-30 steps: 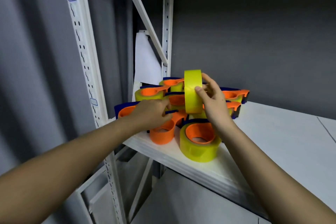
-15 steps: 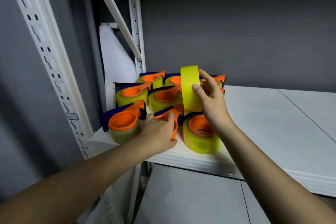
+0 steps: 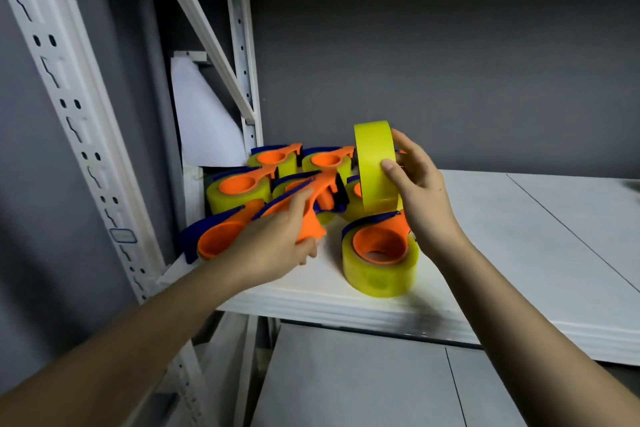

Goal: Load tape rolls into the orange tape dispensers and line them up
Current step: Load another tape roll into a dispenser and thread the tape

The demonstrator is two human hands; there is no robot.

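White shelf [image 3: 485, 253] bears loaded dispensers; a yellow tape roll [image 3: 375, 163] is gripped upright by the right hand [image 3: 420, 191], an empty orange dispenser [image 3: 317, 199] by the left hand [image 3: 277, 246]. Roll bore should be squared to hub before pressing.

Left forearm enters from lower left of frame, angled up toward centre. Left hand [image 3: 277, 246] sits palm-down, fingers curled around an empty orange tape dispenser [image 3: 313, 208], thumb beneath. Right forearm enters from lower right. Right hand [image 3: 417, 184] is raised, upright, thumb and fingers pinching a yellow tape roll [image 3: 374, 163] on edge.
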